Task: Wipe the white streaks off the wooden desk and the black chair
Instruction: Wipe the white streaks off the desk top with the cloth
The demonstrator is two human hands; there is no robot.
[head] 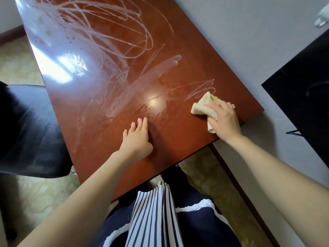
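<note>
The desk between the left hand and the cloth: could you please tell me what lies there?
In the head view, nothing stands between the left hand and the cloth: only glossy desk wood with faint smears.

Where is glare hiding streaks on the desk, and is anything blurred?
Head view: a large glare patch on the desk near the black chair washes out the white streaks there; a small round highlight sits beyond the left hand; the white object at top right is blurred.
</note>
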